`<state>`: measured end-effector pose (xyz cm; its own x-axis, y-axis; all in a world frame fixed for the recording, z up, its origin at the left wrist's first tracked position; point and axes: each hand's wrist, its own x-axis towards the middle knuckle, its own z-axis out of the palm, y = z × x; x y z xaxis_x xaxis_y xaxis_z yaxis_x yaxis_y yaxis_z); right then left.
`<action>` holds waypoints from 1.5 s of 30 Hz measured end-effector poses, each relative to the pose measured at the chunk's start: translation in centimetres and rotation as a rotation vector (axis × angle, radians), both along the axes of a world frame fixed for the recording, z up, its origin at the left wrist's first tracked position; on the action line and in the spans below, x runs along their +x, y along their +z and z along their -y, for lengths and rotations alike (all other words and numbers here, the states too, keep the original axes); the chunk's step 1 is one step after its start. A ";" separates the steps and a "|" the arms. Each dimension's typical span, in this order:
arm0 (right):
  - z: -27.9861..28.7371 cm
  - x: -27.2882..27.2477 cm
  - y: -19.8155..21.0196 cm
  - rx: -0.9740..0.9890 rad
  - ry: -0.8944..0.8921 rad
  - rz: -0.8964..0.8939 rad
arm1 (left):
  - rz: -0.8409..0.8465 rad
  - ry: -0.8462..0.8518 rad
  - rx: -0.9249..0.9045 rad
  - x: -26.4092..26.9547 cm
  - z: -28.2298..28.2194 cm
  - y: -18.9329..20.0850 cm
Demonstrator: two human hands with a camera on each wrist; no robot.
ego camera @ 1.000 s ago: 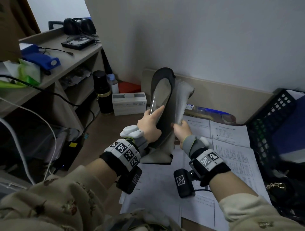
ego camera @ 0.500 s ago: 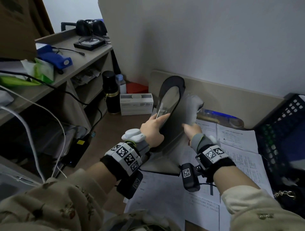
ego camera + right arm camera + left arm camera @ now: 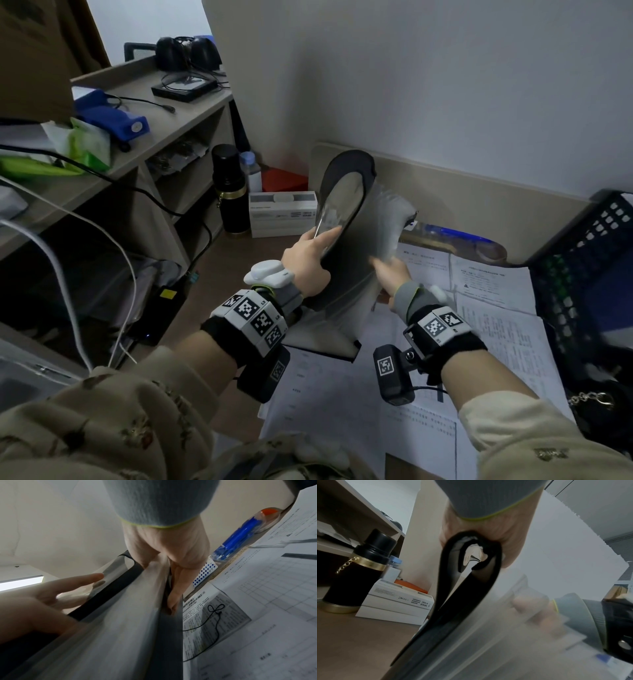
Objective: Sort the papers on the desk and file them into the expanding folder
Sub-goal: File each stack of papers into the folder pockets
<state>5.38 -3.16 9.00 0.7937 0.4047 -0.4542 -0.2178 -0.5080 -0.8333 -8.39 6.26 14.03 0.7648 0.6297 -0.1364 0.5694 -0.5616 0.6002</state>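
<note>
Folder (image 3: 346, 246) tilts further left; left hand (image 3: 306, 263) grips its flap, right hand (image 3: 390, 274) pinches translucent pockets; papers (image 3: 496, 308) beyond the fingers all unfiled.

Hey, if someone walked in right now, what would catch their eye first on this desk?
The expanding folder, standing upright mid-desk: the left hand holds its dark cover back while the right hand is tucked among its translucent pockets. Printed papers spread flat across the desk to the right, and a black flask stands at the back left.

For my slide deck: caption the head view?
Both hands hold the folder upright over papers.
</note>
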 end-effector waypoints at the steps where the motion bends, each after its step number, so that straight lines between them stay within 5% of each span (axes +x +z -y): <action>1: 0.0 -0.4 0.1 -0.003 0.018 -0.024 | 0.001 0.006 0.008 -0.1 -0.2 0.0; 14: -1.7 -4.5 -1.1 0.068 0.164 -0.251 | -0.030 0.094 0.069 -2.6 -2.5 -0.9; 35: -3.1 -6.4 -3.3 -0.107 0.241 0.001 | -0.133 0.119 0.038 -2.2 -4.8 -3.8; 42: 0.8 -4.5 -5.4 -0.196 0.111 -0.089 | -0.167 0.068 0.051 -1.6 -5.0 -4.0; 45: 3.3 -3.5 -6.9 -0.392 0.105 -0.062 | -0.160 0.050 0.048 -1.2 -4.5 -4.4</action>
